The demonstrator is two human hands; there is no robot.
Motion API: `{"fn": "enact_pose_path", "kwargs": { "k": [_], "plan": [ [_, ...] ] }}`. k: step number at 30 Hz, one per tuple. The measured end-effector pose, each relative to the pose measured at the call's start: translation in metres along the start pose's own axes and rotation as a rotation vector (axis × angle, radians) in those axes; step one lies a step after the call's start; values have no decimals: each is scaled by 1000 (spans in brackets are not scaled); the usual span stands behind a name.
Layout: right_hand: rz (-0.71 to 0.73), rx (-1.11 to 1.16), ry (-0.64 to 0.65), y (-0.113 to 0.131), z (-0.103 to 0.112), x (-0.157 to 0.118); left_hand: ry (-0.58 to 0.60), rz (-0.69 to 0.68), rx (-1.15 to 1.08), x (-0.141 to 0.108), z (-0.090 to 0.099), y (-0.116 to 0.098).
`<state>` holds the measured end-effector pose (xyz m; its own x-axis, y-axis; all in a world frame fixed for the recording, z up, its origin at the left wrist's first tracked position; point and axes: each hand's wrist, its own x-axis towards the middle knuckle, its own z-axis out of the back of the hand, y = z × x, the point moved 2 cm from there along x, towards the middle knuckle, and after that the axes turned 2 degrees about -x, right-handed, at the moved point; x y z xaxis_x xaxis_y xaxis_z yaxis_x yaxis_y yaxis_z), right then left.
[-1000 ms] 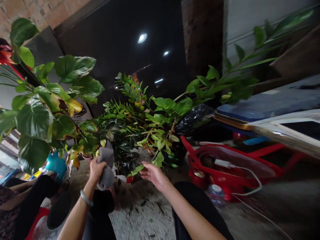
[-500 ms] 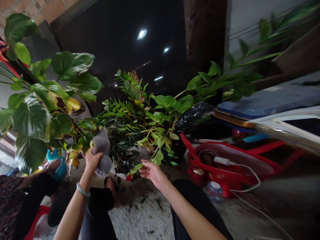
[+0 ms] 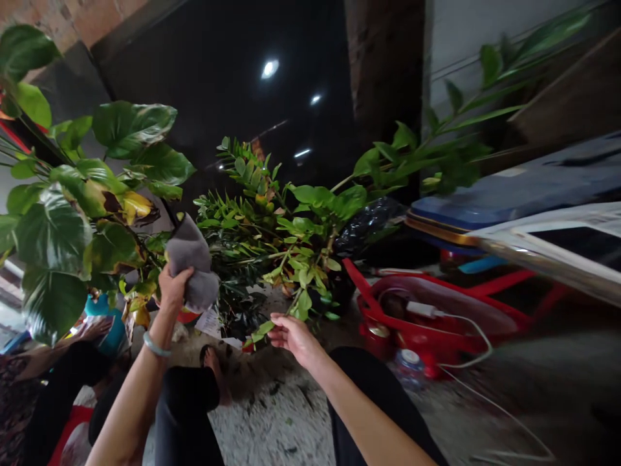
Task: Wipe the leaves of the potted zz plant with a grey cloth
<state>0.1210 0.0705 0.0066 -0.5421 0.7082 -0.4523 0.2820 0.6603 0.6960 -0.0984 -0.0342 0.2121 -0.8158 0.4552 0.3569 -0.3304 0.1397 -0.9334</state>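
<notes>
My left hand (image 3: 173,289), with a pale bangle on its wrist, is closed on a grey cloth (image 3: 194,272) beside the big-leaved plant (image 3: 55,226). A leafy green stem (image 3: 262,330) hangs low in the middle, and its end lies at the fingertips of my right hand (image 3: 294,336). Thumb and forefinger pinch at that stem, while the other fingers curl loosely. Above it spreads a bushy plant (image 3: 305,239) with small green leaves.
A red plastic stool (image 3: 446,330) on the right holds a white adapter (image 3: 422,309) with a cable. Beside it stands a small bottle (image 3: 409,366). Blue and white boards (image 3: 509,194) jut in above. Another person's hand (image 3: 94,328) rests at the left.
My left hand has moved slightly left and up with the cloth, which now spreads wider. My right hand stays at the stem. The whole view has shifted a little.
</notes>
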Motion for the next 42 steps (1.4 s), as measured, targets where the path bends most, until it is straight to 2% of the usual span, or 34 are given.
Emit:
{"fn": "enact_pose_path", "kwargs": {
  "k": [2,4,6,7,9,12,14,15,17,20,22,23,25,28,30,32,34,36,38,39,40,42],
  "plan": [
    [-2,-9,0,-2,0,2,165,111,120,-13,-16,19],
    [-12,-43,-5,-3,5,3,378,213,226,-35,-20,31],
    [-23,-74,-8,-3,11,5,514,240,272,-50,-16,27],
    [-26,-82,-7,-3,13,5,530,218,269,-50,-13,19],
    [-25,-78,1,-1,15,5,448,107,237,-35,-11,-4],
    [-11,-47,11,3,10,3,208,-135,208,7,-25,-33],
    [1,-21,12,4,4,0,86,-253,259,27,-42,-33],
    [5,-14,13,4,2,-1,69,-276,311,30,-51,-27],
    [1,-18,4,4,1,-2,159,-255,441,19,-65,-5],
    [-26,-63,-29,3,5,-1,518,-159,565,-24,-67,26],
    [-38,-82,-36,3,11,1,696,-147,551,-49,-58,26],
    [-37,-82,-28,3,13,2,733,-159,521,-54,-52,18],
    [-29,-71,-4,4,15,3,687,-216,441,-46,-46,-7],
    [-5,-35,26,5,12,4,407,-330,355,-7,-49,-42],
    [18,-5,38,5,7,2,212,-363,366,15,-57,-45],
    [30,11,44,4,3,1,147,-324,458,18,-64,-27],
    [16,-12,27,3,3,0,274,-257,589,-1,-67,2],
    [-13,-63,-7,2,6,0,540,-237,644,-31,-61,26],
    [-38,-105,-42,2,11,2,735,-245,599,-57,-49,31],
    [-44,-114,-50,2,13,3,770,-261,561,-62,-42,24],
    [-45,-116,-53,2,15,4,752,-287,521,-62,-36,14],
    [-42,-114,-47,3,15,5,602,-361,462,-43,-27,-14]
  ]
}}
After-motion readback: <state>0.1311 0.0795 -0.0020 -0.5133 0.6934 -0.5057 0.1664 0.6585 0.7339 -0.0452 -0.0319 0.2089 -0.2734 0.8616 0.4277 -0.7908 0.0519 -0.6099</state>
